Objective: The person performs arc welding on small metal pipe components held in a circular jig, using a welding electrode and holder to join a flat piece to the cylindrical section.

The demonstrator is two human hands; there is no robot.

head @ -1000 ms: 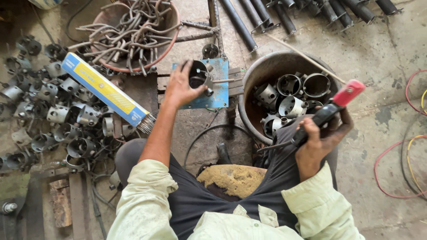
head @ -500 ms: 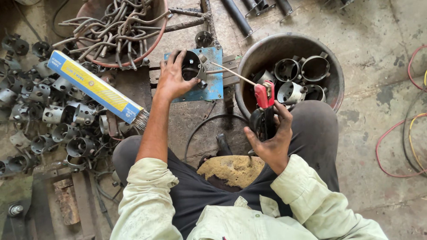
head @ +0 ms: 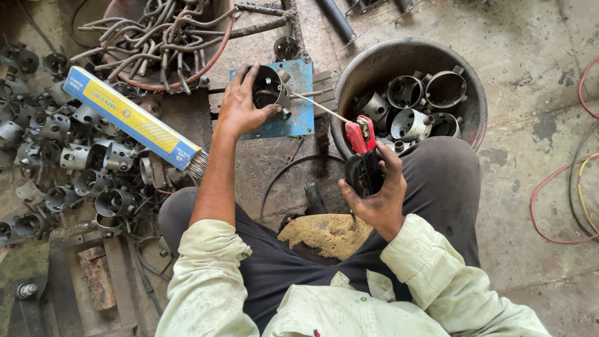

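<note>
1. Our left hand [head: 240, 106] rests on a short metal ring [head: 269, 89], fingers spread and curled over its rim, pressing it onto a blue metal plate [head: 301, 100] that lies on the floor in front of us.
2. Our right hand [head: 374, 193] grips a black electrode holder [head: 363, 168] with red jaws; the fingers are clamped round its handle.
3. A thin welding rod [head: 321, 107] runs from the holder's red jaws up and left, and its tip meets the side of the ring just beside our left thumb.
4. To the right of the plate stands a round metal bowl [head: 368, 62] holding more rings of the same kind [head: 405, 92].
5. To the left a long blue and yellow box of rods [head: 131, 117] lies across a heap of finished ring parts [head: 68, 162], with bare rod ends sticking out of its open end.
6. Above the plate a shallow pan [head: 215, 56] holds bent steel rods.
7. A worn yellow cushion [head: 324, 234] lies between our knees.
8. Red and yellow cables [head: 577, 187] loop over the concrete at the far right.
</note>
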